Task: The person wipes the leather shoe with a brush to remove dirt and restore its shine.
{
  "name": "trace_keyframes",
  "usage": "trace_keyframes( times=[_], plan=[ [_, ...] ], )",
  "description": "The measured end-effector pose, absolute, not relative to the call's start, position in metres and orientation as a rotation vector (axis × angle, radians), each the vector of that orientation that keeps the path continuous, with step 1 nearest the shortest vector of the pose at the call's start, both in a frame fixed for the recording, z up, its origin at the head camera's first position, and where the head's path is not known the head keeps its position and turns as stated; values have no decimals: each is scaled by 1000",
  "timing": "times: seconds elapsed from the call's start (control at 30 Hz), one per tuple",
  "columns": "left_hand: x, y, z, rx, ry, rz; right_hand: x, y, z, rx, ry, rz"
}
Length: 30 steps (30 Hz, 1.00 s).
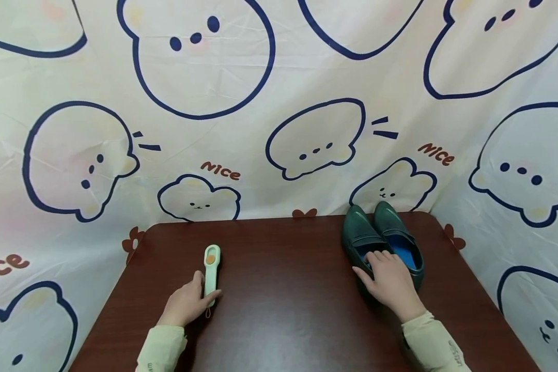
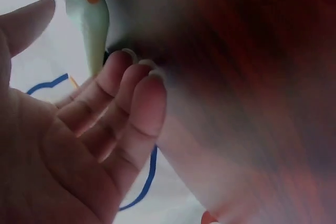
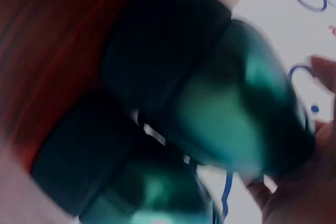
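A pair of dark green loafers (image 1: 360, 226) with blue insoles stands at the table's far right, toes toward the wall. Over their openings, my right hand (image 1: 392, 284) grips the heel end, thumb outside the left shoe and fingers over its rim. The loafers' heels (image 3: 215, 121) fill the right wrist view, blurred. On the left lies a slim mint-green handheld device (image 1: 211, 276) with an orange button and a cord loop. Beside its near end is my left hand (image 1: 186, 302), thumb over the tip; in the left wrist view its fingers (image 2: 149, 106) are extended, apart from the thumb.
The dark brown table (image 1: 279, 279) has a glossy top. Behind it and along both sides hangs a pale curtain (image 1: 251, 199) printed with blue cartoon outlines, brown flowers and lettering. Bare tabletop lies between the device and the loafers.
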State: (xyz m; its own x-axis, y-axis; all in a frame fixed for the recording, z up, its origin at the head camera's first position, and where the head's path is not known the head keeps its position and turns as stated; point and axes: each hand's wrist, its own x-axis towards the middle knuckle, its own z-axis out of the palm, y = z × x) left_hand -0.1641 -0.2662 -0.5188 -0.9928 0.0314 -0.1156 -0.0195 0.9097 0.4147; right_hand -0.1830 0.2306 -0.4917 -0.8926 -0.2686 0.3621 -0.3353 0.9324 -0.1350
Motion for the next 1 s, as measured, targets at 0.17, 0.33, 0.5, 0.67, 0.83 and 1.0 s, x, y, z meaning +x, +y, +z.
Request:
trace_keyframes(
  times=[0.17,0.33,0.5,0.67,0.83,1.0],
  plan=[
    [-170,-260,-520,-12,2881,630,-185,222,-498,431,-2744,232],
    [-175,-256,-517,-32,2855,600,-184,220,-498,417,-2762,218],
    [-177,-251,-518,-58,2904,546,-185,219,-497,424,-2756,232],
    [-178,-250,-521,-43,2941,517,-186,218,-498,452,-2763,252],
    [-180,-251,-522,-43,2905,561,-189,219,-501,543,-2684,238],
    [-181,-252,-522,-39,2900,556,-195,217,-504,730,-2579,228]
  ],
)
